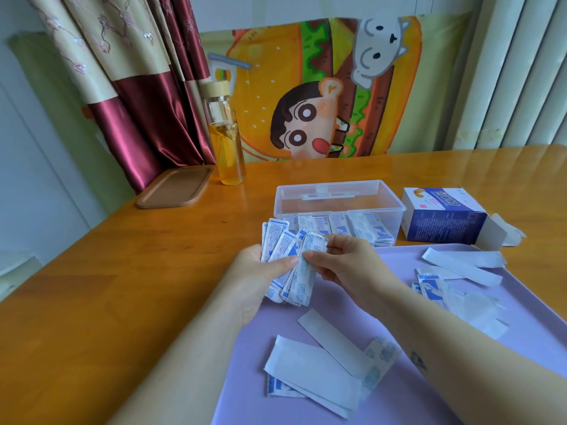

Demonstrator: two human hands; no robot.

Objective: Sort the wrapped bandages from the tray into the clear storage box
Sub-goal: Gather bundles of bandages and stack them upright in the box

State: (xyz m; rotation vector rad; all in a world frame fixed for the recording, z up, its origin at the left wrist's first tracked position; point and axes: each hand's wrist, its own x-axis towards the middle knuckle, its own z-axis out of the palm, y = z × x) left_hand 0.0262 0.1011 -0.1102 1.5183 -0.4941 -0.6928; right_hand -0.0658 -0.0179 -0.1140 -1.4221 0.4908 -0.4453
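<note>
we are midway: our left hand (260, 268) and right hand (346, 262) grip a fan of blue-printed wrapped bandages (291, 265) just before the clear plastic storage box (337, 207), already part-filled; more lie behind on the lilac tray (383, 400).

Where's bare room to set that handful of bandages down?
Free: the tray centre, between both bandage piles; the table left of the left hand. Crowded: the storage box front, and the tray's right side.
</note>
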